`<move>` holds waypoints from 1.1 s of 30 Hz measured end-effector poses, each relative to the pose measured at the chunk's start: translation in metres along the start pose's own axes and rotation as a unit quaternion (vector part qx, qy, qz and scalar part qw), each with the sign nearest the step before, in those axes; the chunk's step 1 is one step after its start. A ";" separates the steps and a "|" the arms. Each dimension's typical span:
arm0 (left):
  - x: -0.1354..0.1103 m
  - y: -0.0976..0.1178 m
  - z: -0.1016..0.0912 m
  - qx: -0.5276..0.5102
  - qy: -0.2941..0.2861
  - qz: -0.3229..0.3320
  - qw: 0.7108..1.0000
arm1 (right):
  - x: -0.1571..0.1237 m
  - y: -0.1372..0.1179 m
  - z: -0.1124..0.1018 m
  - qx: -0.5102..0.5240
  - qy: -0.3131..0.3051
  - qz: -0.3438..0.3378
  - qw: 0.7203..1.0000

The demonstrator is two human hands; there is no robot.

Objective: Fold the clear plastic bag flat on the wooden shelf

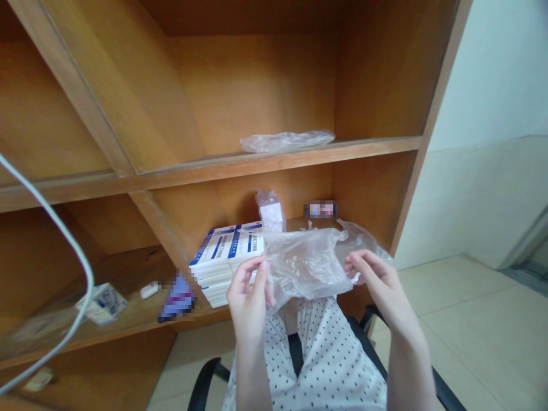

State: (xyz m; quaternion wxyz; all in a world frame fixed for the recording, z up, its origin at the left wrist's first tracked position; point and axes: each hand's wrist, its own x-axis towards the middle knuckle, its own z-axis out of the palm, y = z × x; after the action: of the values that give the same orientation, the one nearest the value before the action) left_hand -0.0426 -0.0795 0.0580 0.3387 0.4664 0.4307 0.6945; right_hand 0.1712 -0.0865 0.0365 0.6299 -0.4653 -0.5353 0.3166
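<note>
both hands are holding a clear plastic bag (306, 260) above the lap, in front of the wooden shelf (274, 157). the left hand (248, 294) is pinching its left edge with closed fingers, while the right hand (377, 279) is gripping its right side, fingers half curled. a stack of white-and-blue boxes (222, 257) is sitting just behind it.

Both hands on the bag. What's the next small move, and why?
Probably ease the two pinched edges apart to open it up. The left hand and right hand each pinch one side of the clear plastic bag, which hangs crumpled between them, just in front of the stack of boxes.
</note>
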 end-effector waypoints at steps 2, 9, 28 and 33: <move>0.000 0.001 0.000 -0.007 0.018 0.002 1.000 | -0.005 -0.009 0.000 -0.029 -0.066 -0.023 0.997; -0.001 0.003 -0.001 -0.016 0.041 0.001 0.999 | -0.011 -0.015 0.005 -0.121 -0.057 -0.110 0.985; 0.004 0.016 -0.032 0.106 -0.155 -0.077 0.979 | -0.001 0.006 0.011 0.107 0.323 -0.038 0.940; 0.002 0.014 -0.027 0.094 -0.076 -0.041 0.992 | -0.002 0.004 0.012 0.120 0.387 -0.053 0.913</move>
State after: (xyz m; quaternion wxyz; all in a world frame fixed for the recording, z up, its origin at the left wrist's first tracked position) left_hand -0.0694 -0.0907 0.0668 0.3532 0.5301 0.4856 0.5988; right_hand 0.1592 -0.0839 0.0324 0.8545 -0.4435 -0.2314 0.1401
